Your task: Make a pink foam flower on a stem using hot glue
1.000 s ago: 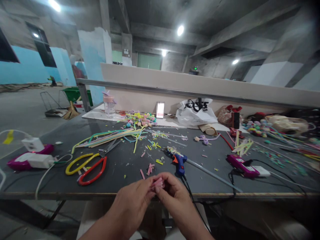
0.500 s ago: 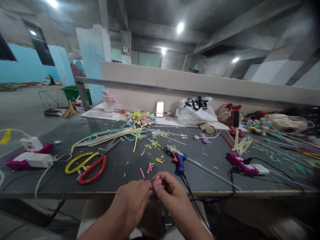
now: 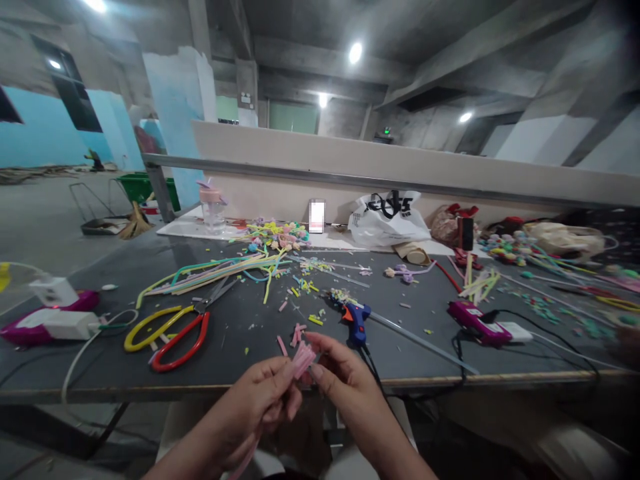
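Note:
A small bundle of pink pipe cleaner pieces (image 3: 302, 361) is pinched between the thumb and fingers of my left hand (image 3: 267, 393), just past the table's front edge. A thin pink length (image 3: 246, 460) hangs beneath that hand. My right hand (image 3: 345, 380) is at the bundle's right end, with its thumb and forefinger apart on either side of the tips; its other fingers are partly hidden. Just beyond my hands lie loose pink cut pieces (image 3: 298, 332). A blue glue gun (image 3: 357, 321) rests right of them, and big scissors (image 3: 180, 337) with yellow and red handles lie to the left.
Long pastel pipe cleaners (image 3: 215, 272) and a heap of small coloured pieces (image 3: 277, 233) lie farther back. A phone (image 3: 317, 217), a lidded bottle (image 3: 213, 210) and a white bag (image 3: 387, 220) stand along the partition. Purple plug blocks (image 3: 483, 327) with cables flank the work area.
My hands have moved slightly apart, and the left hand has turned, so the pink bundle now shows upright and fanned. My right fingers have loosened around it. The view has shifted slightly.

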Demonstrator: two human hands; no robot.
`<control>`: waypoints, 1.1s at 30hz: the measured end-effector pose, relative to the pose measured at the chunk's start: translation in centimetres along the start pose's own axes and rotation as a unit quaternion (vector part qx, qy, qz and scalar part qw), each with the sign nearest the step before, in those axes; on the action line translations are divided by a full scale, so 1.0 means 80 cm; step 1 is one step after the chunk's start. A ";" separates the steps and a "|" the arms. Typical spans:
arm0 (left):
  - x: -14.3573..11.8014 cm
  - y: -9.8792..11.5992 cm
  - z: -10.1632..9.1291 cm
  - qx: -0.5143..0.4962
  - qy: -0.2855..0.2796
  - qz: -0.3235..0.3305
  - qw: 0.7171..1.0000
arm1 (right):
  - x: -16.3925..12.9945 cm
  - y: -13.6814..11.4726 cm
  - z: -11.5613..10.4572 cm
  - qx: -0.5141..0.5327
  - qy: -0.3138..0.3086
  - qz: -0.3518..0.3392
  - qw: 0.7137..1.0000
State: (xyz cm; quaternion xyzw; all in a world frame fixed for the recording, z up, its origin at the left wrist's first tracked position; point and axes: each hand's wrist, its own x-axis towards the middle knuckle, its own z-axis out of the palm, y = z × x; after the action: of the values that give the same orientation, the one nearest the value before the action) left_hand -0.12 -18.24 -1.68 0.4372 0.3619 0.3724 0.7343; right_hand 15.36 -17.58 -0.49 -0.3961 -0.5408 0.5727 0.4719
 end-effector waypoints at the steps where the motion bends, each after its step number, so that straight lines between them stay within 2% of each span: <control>1: 0.000 -0.001 0.000 -0.017 -0.008 -0.005 1.000 | 0.001 0.001 0.000 0.011 -0.004 0.007 1.000; 4: 0.000 -0.004 0.000 -0.030 -0.010 -0.014 0.999 | 0.001 0.000 0.000 0.020 -0.009 0.024 0.999; 12: 0.004 -0.003 0.003 0.060 0.007 -0.025 0.998 | 0.004 0.001 -0.005 0.012 -0.019 0.015 1.000; 17: 0.002 -0.001 0.002 0.127 0.003 0.004 0.992 | 0.004 -0.003 -0.001 0.017 -0.018 0.032 0.999; 25: -0.001 -0.007 -0.003 0.179 0.003 0.040 0.983 | 0.005 -0.008 0.003 0.004 -0.022 0.045 0.999; 29: -0.002 -0.004 -0.006 0.250 0.001 0.060 0.966 | 0.006 -0.007 0.001 -0.007 -0.054 0.050 0.997; 33: -0.003 0.001 -0.004 0.355 0.013 0.103 0.929 | 0.008 -0.008 0.003 -0.046 -0.055 0.049 0.996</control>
State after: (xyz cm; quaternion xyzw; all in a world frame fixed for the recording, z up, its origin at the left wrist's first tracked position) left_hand -0.50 -18.27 -1.65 0.6989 0.4334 0.2988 0.4842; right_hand 15.03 -17.04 0.20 -0.4113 -0.5716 0.5909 0.3936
